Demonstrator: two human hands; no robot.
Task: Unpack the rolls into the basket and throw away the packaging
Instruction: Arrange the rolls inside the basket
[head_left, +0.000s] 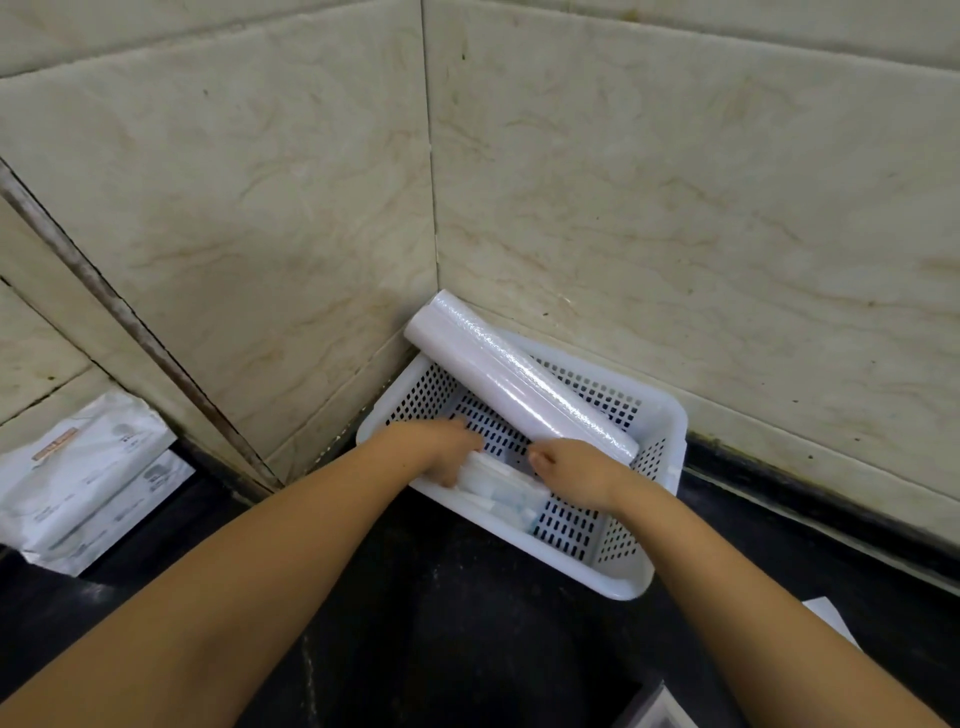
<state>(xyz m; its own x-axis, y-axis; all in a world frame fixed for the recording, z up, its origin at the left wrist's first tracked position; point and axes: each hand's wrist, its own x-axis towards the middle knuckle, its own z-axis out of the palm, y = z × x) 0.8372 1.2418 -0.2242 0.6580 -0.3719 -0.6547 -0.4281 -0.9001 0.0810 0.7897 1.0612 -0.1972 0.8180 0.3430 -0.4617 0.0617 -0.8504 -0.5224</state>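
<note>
Your left hand (447, 452) and right hand (571, 470) both pinch a small wrapped pack (501, 488) low inside the white perforated basket (618, 579), settling it flat, while a long roll (519, 382) leans across the rim (too long to lie flat, probably).

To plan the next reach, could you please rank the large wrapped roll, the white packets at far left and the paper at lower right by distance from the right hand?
1. large wrapped roll, beside the right hand
2. paper, lower right
3. white packets, far left
</note>
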